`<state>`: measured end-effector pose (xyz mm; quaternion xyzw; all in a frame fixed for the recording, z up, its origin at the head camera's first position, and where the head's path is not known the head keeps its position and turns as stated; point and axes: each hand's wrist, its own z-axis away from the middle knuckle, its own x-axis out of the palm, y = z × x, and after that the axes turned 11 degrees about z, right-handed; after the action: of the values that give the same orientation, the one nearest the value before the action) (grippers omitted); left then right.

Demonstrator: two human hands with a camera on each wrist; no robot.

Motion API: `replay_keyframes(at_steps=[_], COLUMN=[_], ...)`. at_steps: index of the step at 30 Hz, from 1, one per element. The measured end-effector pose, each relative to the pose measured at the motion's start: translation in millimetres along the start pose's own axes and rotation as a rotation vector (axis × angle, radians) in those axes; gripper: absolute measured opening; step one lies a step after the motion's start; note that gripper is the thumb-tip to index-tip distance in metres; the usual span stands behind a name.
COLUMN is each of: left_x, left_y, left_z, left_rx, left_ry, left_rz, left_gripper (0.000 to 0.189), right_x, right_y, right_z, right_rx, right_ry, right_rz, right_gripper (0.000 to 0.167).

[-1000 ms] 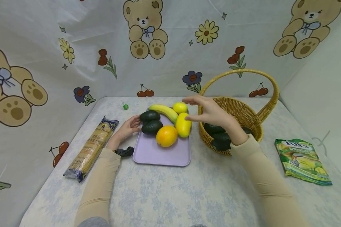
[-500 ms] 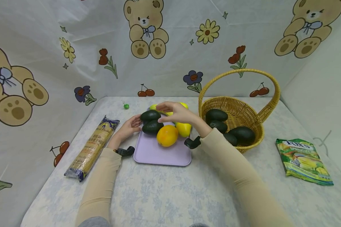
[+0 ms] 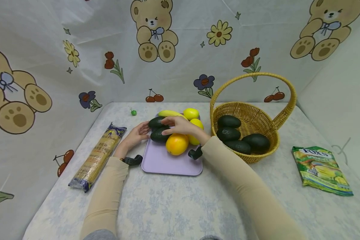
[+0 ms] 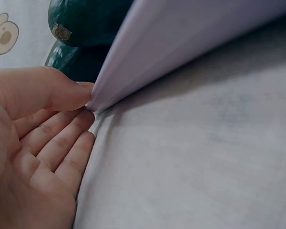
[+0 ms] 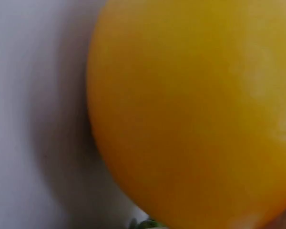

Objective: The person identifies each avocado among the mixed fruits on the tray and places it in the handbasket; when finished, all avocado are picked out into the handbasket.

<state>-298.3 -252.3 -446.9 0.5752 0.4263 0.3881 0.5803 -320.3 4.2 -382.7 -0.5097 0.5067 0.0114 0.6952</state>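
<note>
Left hand: my left hand rests at the tray's left edge, thumb on the rim, the fingers loose and straight, nothing clasped.
Right hand: I hold my right hand over the tray, fingers and thumb spread apart beside the avocados (whether they touch, I can't tell), ungrasping.
Avocados: the farther avocado and the nearer avocado lie side by side along the tray's left edge, towards its far left corner.
Tray: the lilac tray sits on the tabletop, left of the basket.
Other fruit: an orange fruit lies mid-tray, a banana by the far edge, a lemon at the far right corner, a yellow fruit along the right edge, partly hidden by my hand.
Basket: the wicker basket holds four visible dark green fruits.
Tabletop sides: a pasta packet lies along the left edge, a FOX'S bag near the right.
</note>
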Motion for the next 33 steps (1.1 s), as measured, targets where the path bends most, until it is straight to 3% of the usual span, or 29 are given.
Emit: replay_keyframes(at_steps=[10, 21, 25, 33], left_x=[-1.1, 0.5, -0.6, 8.8], left_y=[-2.9, 2.0, 0.5, 21.6], left_z=[-1.3, -0.5, -1.8, 8.6], left_rx=[0.002, 0.001, -0.008, -0.035], left_ry=[-0.012, -0.012, -0.011, -0.013], left_rz=[0.032, 0.027, 0.025, 0.023], left_gripper=[0.07, 0.072, 0.072, 0.071], right_x=[7, 6, 7, 1], right_y=[11, 15, 14, 4], right_z=[-7.8, -18.8, -18.4, -13.9], right_rx=[0.104, 0.203, 0.186, 0.14], right_ry=[-0.047, -0.156, -0.128, -0.048], right_rz=[0.156, 0.104, 0.115, 0.138], right_gripper=[0.059, 0.067, 0.063, 0.061])
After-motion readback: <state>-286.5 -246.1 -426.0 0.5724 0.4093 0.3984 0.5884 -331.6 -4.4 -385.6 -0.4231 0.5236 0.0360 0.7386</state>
